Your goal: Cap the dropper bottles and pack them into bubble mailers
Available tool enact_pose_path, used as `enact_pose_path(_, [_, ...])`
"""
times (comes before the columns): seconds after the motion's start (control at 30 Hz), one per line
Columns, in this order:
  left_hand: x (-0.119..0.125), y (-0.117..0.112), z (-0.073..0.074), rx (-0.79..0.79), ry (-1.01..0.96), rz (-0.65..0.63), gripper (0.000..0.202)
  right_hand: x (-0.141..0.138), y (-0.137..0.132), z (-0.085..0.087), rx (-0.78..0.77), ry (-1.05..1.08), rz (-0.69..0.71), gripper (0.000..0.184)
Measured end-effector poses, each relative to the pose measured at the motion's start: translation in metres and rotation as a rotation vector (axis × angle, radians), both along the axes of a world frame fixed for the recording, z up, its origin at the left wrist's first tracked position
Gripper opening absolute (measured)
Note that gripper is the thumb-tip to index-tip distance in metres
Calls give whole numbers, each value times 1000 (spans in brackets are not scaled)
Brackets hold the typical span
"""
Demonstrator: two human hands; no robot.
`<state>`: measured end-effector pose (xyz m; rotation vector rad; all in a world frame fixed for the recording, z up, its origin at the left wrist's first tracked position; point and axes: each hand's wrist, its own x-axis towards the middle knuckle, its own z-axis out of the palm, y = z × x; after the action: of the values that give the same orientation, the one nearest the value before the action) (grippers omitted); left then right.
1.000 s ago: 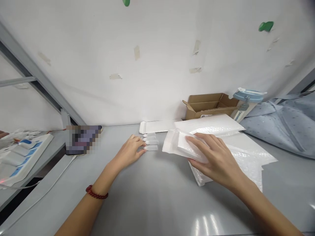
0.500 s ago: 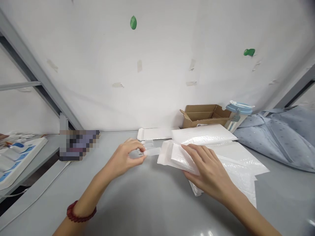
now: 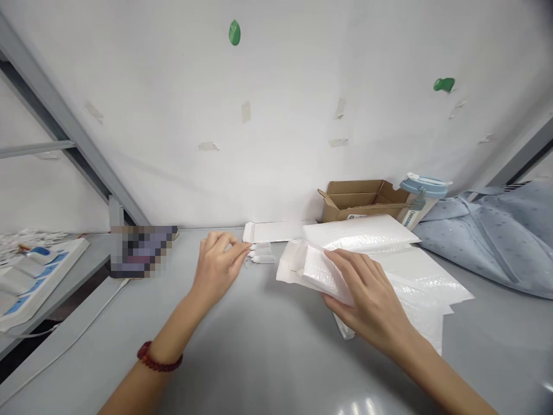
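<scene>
My left hand (image 3: 220, 262) is closed in a pinch at the left end of several small white tags (image 3: 262, 259) with thin strings. The tags lie side by side on the grey table. What sits between those fingertips, if anything, is too small to make out. My right hand (image 3: 367, 288) grips a white bubble mailer (image 3: 322, 268), thumb below and fingers on top. The mailer's flap end points left, towards the tags, and it is held tilted above more white bubble mailers (image 3: 415, 271). The inside of the held mailer is hidden.
Behind the tags lies a flat white box (image 3: 276, 231). An open cardboard box (image 3: 367, 199), a blue-lidded cup (image 3: 421, 199) and a light blue cloth bag (image 3: 492, 236) stand at back right. To the left are a pixelated object (image 3: 142, 251), a cable and a power strip (image 3: 43, 282).
My left hand has moved away from the mailer's mouth to the tags, its fingers closing together. The translucent strip it held at the mouth no longer shows. The right hand keeps its grip.
</scene>
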<state>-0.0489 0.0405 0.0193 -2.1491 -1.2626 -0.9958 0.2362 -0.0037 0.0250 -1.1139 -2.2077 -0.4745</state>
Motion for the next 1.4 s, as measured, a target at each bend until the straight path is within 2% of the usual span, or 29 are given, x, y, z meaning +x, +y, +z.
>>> enact_pose_path(0.1, [-20, 13, -13, -247, 45, 31, 15, 1, 0, 0, 28, 36, -29, 47])
enact_pose_path(0.17, [-23, 17, -22, -334, 56, 17, 15, 1, 0, 0, 38, 48, -36, 46])
enact_pose_path(0.3, [-17, 19, -30, -415, 49, -7, 14, 2, 0, -1, 34, 49, -40, 45])
enact_pose_path(0.6, [-8, 19, -29, -561, -47, -5, 15, 2, 0, -2, 35, 37, -40, 44])
enact_pose_path(0.73, [-9, 16, -16, -660, -123, -18, 19, 3, 1, -2, 28, 21, -39, 45])
enact_pose_path(0.93, [-12, -4, 28, -847, -300, -60, 24, 1, 0, -3, 16, 1, -40, 45])
enact_pose_path(1.03, [-4, -15, 39, -920, -342, -129, 21, 0, -1, -3, 21, -7, -42, 44])
enact_pose_path(1.17, [11, -24, 38, -931, -329, -216, 16, -1, -3, -2, 18, -14, -18, 45])
enact_pose_path(1.4, [39, -33, 24, -792, -418, -299, 12, -7, -7, -1, -24, -9, 71, 47])
